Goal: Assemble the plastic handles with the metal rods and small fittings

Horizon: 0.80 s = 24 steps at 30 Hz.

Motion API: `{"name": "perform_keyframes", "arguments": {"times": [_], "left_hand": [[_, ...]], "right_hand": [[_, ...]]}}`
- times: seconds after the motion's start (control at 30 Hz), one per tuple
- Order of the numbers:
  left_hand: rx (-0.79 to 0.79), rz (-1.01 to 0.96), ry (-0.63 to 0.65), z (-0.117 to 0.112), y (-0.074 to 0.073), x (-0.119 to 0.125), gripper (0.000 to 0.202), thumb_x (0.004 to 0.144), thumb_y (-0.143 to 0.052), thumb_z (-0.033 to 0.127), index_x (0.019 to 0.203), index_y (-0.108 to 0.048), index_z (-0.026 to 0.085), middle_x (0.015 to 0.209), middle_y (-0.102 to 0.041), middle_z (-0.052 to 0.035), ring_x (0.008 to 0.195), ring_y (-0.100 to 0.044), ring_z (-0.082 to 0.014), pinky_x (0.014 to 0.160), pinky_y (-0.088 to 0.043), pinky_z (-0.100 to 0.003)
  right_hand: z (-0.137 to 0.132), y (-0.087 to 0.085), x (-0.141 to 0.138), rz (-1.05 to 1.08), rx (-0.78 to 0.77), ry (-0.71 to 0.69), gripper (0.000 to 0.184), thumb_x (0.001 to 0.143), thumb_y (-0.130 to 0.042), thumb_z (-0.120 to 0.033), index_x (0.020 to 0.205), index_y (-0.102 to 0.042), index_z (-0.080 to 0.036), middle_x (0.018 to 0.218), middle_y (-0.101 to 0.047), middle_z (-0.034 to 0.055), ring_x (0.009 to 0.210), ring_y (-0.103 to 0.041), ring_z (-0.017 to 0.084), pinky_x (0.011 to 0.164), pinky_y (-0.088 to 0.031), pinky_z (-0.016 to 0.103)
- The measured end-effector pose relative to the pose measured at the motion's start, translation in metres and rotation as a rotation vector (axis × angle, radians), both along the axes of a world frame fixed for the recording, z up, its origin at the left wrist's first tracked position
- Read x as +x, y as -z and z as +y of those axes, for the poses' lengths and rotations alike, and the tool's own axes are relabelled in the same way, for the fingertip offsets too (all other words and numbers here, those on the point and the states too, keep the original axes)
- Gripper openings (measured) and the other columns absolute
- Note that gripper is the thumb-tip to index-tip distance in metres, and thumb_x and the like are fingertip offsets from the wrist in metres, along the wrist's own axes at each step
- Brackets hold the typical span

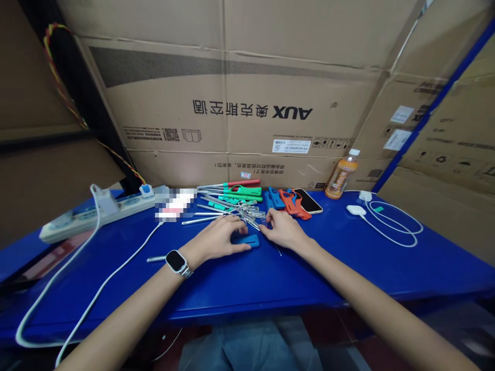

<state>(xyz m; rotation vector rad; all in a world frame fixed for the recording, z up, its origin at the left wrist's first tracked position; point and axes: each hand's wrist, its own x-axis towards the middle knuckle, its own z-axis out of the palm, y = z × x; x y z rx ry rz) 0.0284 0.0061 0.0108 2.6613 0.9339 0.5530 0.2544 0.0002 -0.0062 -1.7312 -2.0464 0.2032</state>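
Note:
My left hand [222, 238], with a watch [176, 261] on its wrist, curls round a blue lighter handle [249, 240] lying low over the table. Its thumb runs along the handle's near edge. Just to the right, my right hand [284, 230] has its fingers bent together at the edge of a pile of metal rods and small metal parts [249, 210]; what they pinch is hidden. A thin metal piece [279, 251] shows beneath this hand. Behind the pile are green lighter handles [243, 191] and a red one [245, 183]. Blue [275, 197] and orange handles [293, 202] lie to the right.
A phone [309, 201] and an orange drink bottle [342, 174] stand towards the back right, near a white charger cable [394, 224]. On the left lies a power strip [104, 211] with white cables [116, 270]. Cardboard [251, 77] walls the back of the blue table [232, 291].

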Motion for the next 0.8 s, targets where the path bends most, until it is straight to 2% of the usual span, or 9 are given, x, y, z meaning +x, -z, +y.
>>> {"name": "perform_keyframes", "arguments": {"times": [0.13,0.23,0.3,0.37,0.43,0.5,0.57,0.63,0.8], "left_hand": [[-0.028,-0.040,0.003,-0.002,0.007,-0.004,0.024,0.082,-0.070,0.042,0.094,-0.068,0.021,0.093,-0.069,-0.0045,0.089,-0.063,-0.0225,0.083,-0.048,-0.035],[-0.056,-0.086,-0.001,-0.004,0.009,-0.014,0.026,0.080,-0.071,0.043,0.092,-0.069,0.021,0.091,-0.070,-0.0044,0.086,-0.063,-0.0219,0.082,-0.049,-0.035],[-0.086,-0.146,-0.012,-0.004,0.007,-0.023,0.028,0.081,-0.070,0.045,0.092,-0.069,0.020,0.090,-0.070,-0.0050,0.084,-0.064,-0.0211,0.078,-0.050,-0.033],[-0.084,-0.247,-0.076,-0.001,0.001,-0.032,0.028,0.085,-0.064,0.047,0.090,-0.069,0.019,0.087,-0.071,-0.0050,0.080,-0.063,-0.0200,0.075,-0.050,-0.032],[-0.033,-0.361,-0.199,0.004,-0.005,-0.043,0.033,0.090,-0.056,0.047,0.082,-0.068,0.018,0.081,-0.070,-0.0044,0.077,-0.063,-0.0198,0.074,-0.049,-0.031],[0.023,-0.468,-0.335,0.010,-0.010,-0.055,0.040,0.093,-0.048,0.048,0.074,-0.066,0.018,0.076,-0.069,-0.0044,0.075,-0.062,-0.0200,0.072,-0.047,-0.030],[0.049,-0.539,-0.432,0.016,-0.011,-0.064,0.046,0.095,-0.042,0.048,0.069,-0.065,0.017,0.071,-0.068,-0.0047,0.073,-0.062,-0.0197,0.070,-0.046,-0.029],[0.041,-0.540,-0.469,0.020,-0.008,-0.070,0.048,0.095,-0.041,0.048,0.066,-0.064,0.017,0.069,-0.067,-0.0047,0.069,-0.061,-0.0191,0.067,-0.045,-0.029],[-0.023,-0.409,-0.410,0.023,0.000,-0.071,0.045,0.095,-0.045,0.048,0.066,-0.062,0.017,0.068,-0.067,-0.0032,0.066,-0.059,-0.0181,0.061,-0.040,-0.027]], "right_hand": [[0.004,0.002,0.003,-0.006,-0.070,-0.011,0.020,0.076,-0.067,-0.034,0.067,-0.056,-0.020,0.066,-0.065,0.0055,0.061,-0.058,0.019,0.054,-0.032,0.027],[0.009,0.000,0.006,0.131,-0.096,-0.029,0.022,0.074,-0.067,-0.029,0.058,-0.054,-0.020,0.056,-0.062,0.0029,0.054,-0.056,0.016,0.051,-0.033,0.026],[0.013,-0.007,0.003,0.334,-0.107,-0.052,0.023,0.075,-0.066,-0.031,0.059,-0.053,-0.020,0.053,-0.061,0.0016,0.049,-0.053,0.014,0.048,-0.033,0.024],[0.017,-0.016,-0.007,0.623,-0.156,-0.127,0.024,0.077,-0.064,-0.038,0.066,-0.052,-0.020,0.053,-0.063,0.0002,0.041,-0.046,0.010,0.041,-0.031,0.022],[0.022,-0.025,-0.023,0.884,-0.195,-0.247,0.029,0.077,-0.065,-0.045,0.074,-0.049,-0.021,0.056,-0.065,-0.0015,0.035,-0.042,0.007,0.036,-0.028,0.020],[0.028,-0.029,-0.045,1.015,-0.209,-0.348,0.033,0.074,-0.068,-0.046,0.079,-0.046,-0.022,0.059,-0.067,-0.0018,0.035,-0.047,0.008,0.033,-0.032,0.019],[0.033,-0.027,-0.066,1.058,-0.202,-0.416,0.034,0.071,-0.069,-0.040,0.081,-0.042,-0.023,0.058,-0.066,-0.0045,0.037,-0.053,0.009,0.035,-0.040,0.019],[0.038,-0.021,-0.083,1.068,-0.169,-0.449,0.032,0.071,-0.067,-0.034,0.082,-0.039,-0.024,0.058,-0.065,-0.0069,0.041,-0.057,0.010,0.038,-0.046,0.021],[0.042,-0.001,-0.097,1.028,-0.067,-0.474,0.019,0.077,-0.057,-0.026,0.084,-0.039,-0.023,0.067,-0.064,-0.0061,0.051,-0.062,0.010,0.048,-0.052,0.022]]}}
